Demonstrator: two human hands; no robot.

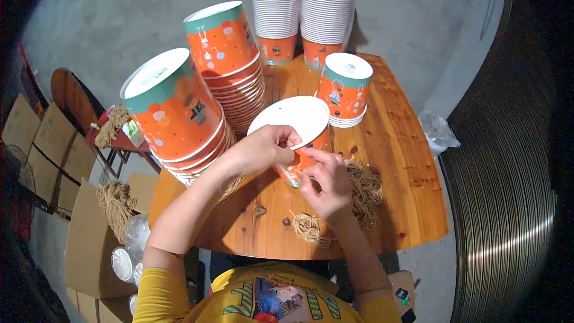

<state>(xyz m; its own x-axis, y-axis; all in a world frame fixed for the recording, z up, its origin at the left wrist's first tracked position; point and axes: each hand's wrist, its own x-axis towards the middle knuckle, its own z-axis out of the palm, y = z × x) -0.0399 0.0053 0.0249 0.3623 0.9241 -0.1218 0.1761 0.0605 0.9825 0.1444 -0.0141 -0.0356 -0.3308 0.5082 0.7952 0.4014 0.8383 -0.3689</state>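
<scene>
An orange paper bucket (pixel 300 110) with a white inside stands tilted near the middle of the wooden table, its open mouth upward. My left hand (pixel 269 148) reaches over its near rim, thumb and fingers pinched together there. Against the outside wall, just below that rim, my right hand (pixel 327 184) has its thumb and forefinger drawn together; whatever lies between them is too small to make out. A tangle of tan cord (pixel 366 194) lies beside my right hand, and a smaller cord bundle (pixel 312 229) sits at the table's near edge.
Upside-down bucket stacks stand left, one nearer (pixel 173 113) and one farther (pixel 224 48). A short stack (pixel 345 90) is at right; two tall white-rimmed stacks (pixel 275 6) (pixel 327 9) rise behind. A cardboard box (pixel 89 245) sits left of the wooden table (pixel 406 161).
</scene>
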